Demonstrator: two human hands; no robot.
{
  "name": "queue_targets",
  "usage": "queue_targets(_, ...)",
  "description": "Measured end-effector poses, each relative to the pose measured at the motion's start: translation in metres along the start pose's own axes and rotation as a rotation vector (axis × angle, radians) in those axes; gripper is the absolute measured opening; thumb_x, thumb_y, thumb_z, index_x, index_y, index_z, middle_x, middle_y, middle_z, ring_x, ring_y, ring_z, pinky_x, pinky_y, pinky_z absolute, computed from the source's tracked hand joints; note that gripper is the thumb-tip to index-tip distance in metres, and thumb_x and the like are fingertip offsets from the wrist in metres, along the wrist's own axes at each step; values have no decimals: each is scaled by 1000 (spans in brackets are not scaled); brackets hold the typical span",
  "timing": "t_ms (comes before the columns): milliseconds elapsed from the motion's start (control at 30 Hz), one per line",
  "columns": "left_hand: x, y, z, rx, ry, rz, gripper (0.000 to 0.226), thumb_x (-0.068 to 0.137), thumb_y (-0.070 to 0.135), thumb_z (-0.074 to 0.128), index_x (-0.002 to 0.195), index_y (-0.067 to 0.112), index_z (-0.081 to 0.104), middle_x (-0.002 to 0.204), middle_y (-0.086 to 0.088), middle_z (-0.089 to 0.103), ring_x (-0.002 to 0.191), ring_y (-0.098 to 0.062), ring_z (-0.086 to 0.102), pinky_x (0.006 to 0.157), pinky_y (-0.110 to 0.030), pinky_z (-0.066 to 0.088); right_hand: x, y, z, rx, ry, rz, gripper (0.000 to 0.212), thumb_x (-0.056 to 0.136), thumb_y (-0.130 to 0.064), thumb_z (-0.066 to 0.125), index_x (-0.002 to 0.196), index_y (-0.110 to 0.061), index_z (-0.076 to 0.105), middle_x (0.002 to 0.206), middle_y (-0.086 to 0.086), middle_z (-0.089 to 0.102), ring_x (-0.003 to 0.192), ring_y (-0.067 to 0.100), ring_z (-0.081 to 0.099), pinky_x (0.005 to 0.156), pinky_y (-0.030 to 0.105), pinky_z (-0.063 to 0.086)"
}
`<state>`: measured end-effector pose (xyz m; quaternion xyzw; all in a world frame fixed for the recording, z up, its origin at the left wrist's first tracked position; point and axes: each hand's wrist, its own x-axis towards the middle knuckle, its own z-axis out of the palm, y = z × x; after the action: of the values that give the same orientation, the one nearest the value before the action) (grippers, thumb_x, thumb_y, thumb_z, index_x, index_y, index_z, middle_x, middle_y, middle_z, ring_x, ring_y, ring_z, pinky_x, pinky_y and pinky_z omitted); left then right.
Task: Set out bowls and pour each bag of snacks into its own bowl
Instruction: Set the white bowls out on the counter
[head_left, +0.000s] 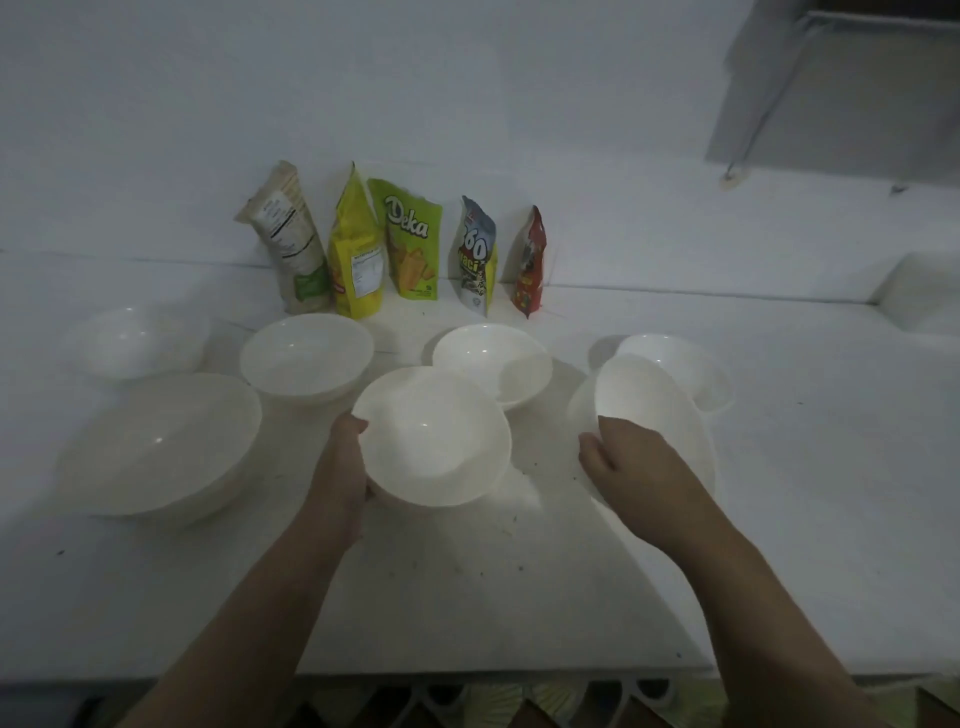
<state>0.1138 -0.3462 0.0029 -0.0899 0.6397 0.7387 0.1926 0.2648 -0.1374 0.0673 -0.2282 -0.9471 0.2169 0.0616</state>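
Observation:
Several white bowls stand on the white counter (467, 597). My left hand (345, 457) grips the left rim of a middle bowl (434, 436), held just above the counter. My right hand (631, 462) grips the near rim of a tilted bowl (649, 410) on the right. Behind these are more bowls: a large one at the left (161, 441), a far-left one (137, 340), one at centre-left (306, 358), one at centre (498, 364) and one at the right (680, 369). Several snack bags lean on the wall: beige (285, 239), yellow (358, 254), green Deka (413, 239), grey (475, 254), red (530, 265).
The counter's front edge (493, 673) runs just below my forearms, with a patterned floor beneath it. A recess (919, 291) sits in the counter at the far right. A grey cabinet (841, 83) hangs at the top right.

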Motion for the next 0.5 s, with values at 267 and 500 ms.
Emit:
queue_targets(267, 8, -18, -10, 119, 185, 115, 23, 100, 26, 41, 118, 26, 54, 128, -8, 56, 120, -30, 52, 107, -53, 41, -2, 25, 24, -215, -152, -124, 30, 103, -31, 35, 93, -14, 57, 91, 0, 62, 81, 20, 59, 71, 34, 49)
queue_targets(500, 6, -16, -5, 204, 255, 188, 32, 100, 20, 40, 127, 14, 56, 113, -7, 54, 103, -24, 51, 87, -40, 44, -3, 32, 27, -175, -99, -127, 28, 100, -35, 45, 87, -17, 62, 82, -4, 66, 74, 18, 62, 58, 28, 44)
